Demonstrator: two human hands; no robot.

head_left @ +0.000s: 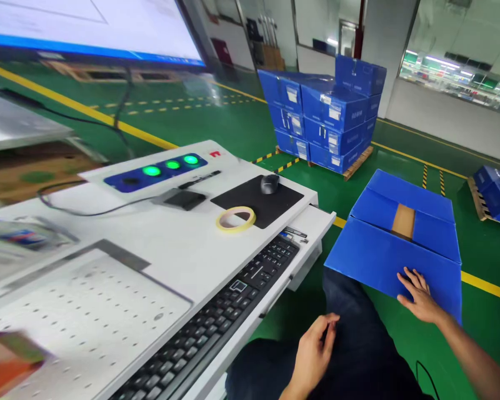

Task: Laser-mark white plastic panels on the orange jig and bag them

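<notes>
My right hand lies with fingers spread on the near flap of a blue cardboard box. The box's top flaps are folded inward, and a strip of brown cardboard shows between them. Above my lap, my left hand is loosely curled, its thumb close to the bent fingers, and nothing shows in it. The closest thing to that hand is my dark-trousered leg; the keyboard on its pull-out tray is to its left.
On the white desk are a tape roll, a mouse on a black pad, and a perforated metal plate. A monitor overhangs the desk. Stacked blue boxes stand on a pallet behind.
</notes>
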